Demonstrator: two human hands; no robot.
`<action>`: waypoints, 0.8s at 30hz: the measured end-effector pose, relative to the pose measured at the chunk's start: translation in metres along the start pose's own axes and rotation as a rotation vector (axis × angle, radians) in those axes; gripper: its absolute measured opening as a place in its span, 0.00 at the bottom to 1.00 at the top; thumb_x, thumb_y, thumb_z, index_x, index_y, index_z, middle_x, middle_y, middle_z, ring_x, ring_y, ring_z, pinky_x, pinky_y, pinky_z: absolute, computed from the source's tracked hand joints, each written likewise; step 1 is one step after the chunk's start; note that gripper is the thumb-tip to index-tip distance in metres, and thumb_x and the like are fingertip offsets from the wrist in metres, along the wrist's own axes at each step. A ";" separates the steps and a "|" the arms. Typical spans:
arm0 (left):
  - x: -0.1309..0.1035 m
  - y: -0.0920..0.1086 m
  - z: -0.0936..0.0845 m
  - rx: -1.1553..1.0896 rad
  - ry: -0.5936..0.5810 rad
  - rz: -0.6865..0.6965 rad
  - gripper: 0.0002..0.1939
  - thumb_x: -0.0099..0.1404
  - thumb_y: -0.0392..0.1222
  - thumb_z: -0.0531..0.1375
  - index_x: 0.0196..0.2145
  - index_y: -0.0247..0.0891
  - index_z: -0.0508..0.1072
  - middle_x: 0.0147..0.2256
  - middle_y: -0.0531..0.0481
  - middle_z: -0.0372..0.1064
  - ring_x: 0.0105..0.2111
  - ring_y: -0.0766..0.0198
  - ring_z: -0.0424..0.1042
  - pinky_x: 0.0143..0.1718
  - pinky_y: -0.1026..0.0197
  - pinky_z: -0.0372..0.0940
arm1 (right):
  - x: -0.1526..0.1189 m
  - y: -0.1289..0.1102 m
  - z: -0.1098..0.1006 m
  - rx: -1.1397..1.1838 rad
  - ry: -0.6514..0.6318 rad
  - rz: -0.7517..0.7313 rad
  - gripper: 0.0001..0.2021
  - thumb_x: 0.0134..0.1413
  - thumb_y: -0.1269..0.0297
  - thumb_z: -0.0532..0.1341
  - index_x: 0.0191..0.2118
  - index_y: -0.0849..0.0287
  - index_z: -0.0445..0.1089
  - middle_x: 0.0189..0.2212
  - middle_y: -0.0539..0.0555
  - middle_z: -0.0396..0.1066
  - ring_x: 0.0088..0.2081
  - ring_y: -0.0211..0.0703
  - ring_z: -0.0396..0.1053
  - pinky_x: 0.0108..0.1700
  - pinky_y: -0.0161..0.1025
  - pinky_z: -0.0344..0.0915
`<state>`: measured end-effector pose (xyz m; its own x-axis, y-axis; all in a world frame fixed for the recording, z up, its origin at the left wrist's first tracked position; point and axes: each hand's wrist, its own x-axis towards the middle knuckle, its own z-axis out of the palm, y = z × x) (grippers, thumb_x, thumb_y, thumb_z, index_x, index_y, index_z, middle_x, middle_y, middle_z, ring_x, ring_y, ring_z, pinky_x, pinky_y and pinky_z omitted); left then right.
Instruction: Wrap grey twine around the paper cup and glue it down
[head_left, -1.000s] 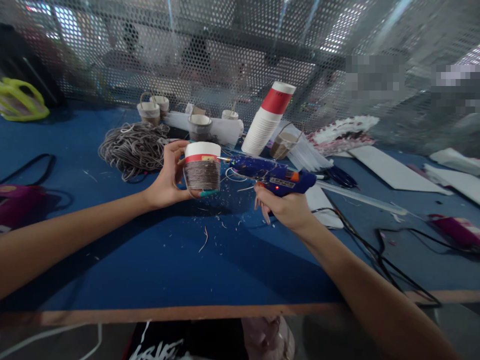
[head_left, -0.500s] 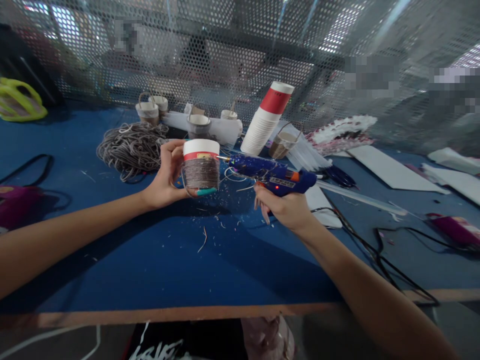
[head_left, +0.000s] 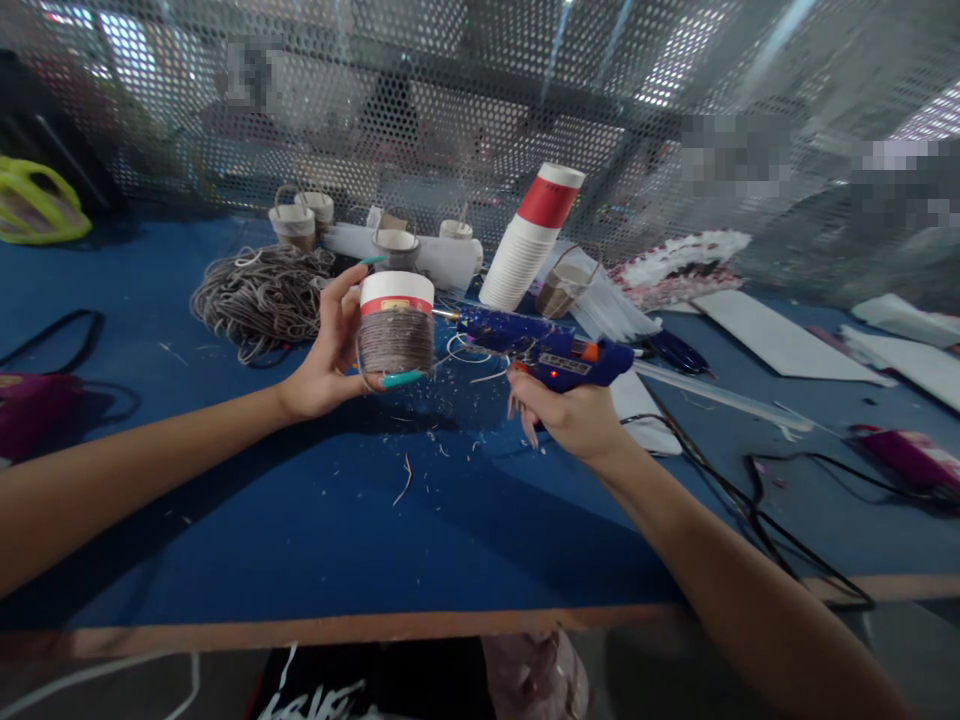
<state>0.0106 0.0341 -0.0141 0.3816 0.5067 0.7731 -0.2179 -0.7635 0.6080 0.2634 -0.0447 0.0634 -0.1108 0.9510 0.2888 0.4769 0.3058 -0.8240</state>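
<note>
Between the thumb and fingers of my left hand [head_left: 328, 350] is a paper cup [head_left: 397, 335], held above the table. Grey cord is wound around most of its side, and a red and white band shows at the top. My right hand [head_left: 574, 410] grips a blue hot glue gun [head_left: 544, 347] with a lit red light. The gun's metal nozzle points left at the cup's right side, close to the top of the cord; whether it touches is hard to tell. A clear glue stick [head_left: 724, 395] sticks out behind the gun.
Behind my left hand lies a heap of grey cord [head_left: 262, 300]. A leaning stack of paper cups [head_left: 525, 245] and several cord-wrapped cups with handles, one a small basket [head_left: 564, 288], stand along the perforated screen [head_left: 450, 120]. Black cable [head_left: 787, 540] runs at the right.
My left hand and the cup have shifted slightly left and up, with the cup turned a little. The glue gun has stayed nearly still.
</note>
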 end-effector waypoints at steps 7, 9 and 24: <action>0.003 0.004 0.003 -0.012 0.034 0.020 0.48 0.53 0.53 0.71 0.64 0.51 0.50 0.60 0.42 0.56 0.58 0.44 0.63 0.56 0.41 0.66 | 0.000 0.000 0.000 0.002 -0.014 -0.008 0.12 0.45 0.65 0.57 0.15 0.54 0.59 0.09 0.44 0.59 0.12 0.32 0.58 0.15 0.33 0.57; 0.003 0.004 0.004 -0.013 0.028 0.025 0.47 0.53 0.53 0.71 0.64 0.51 0.50 0.60 0.42 0.55 0.59 0.44 0.63 0.56 0.41 0.66 | 0.000 0.000 0.000 -0.015 -0.012 -0.010 0.13 0.46 0.66 0.58 0.15 0.54 0.58 0.10 0.45 0.59 0.12 0.33 0.59 0.16 0.34 0.59; -0.003 0.000 0.001 -0.099 0.077 -0.006 0.48 0.50 0.49 0.73 0.62 0.51 0.53 0.59 0.45 0.55 0.59 0.47 0.62 0.57 0.46 0.67 | 0.000 -0.001 0.000 -0.006 -0.003 0.005 0.12 0.45 0.63 0.58 0.15 0.54 0.59 0.10 0.45 0.60 0.12 0.33 0.59 0.15 0.33 0.58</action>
<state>0.0105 0.0320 -0.0161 0.3137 0.5432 0.7788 -0.3046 -0.7193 0.6244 0.2634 -0.0451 0.0643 -0.1113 0.9527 0.2828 0.4823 0.3006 -0.8228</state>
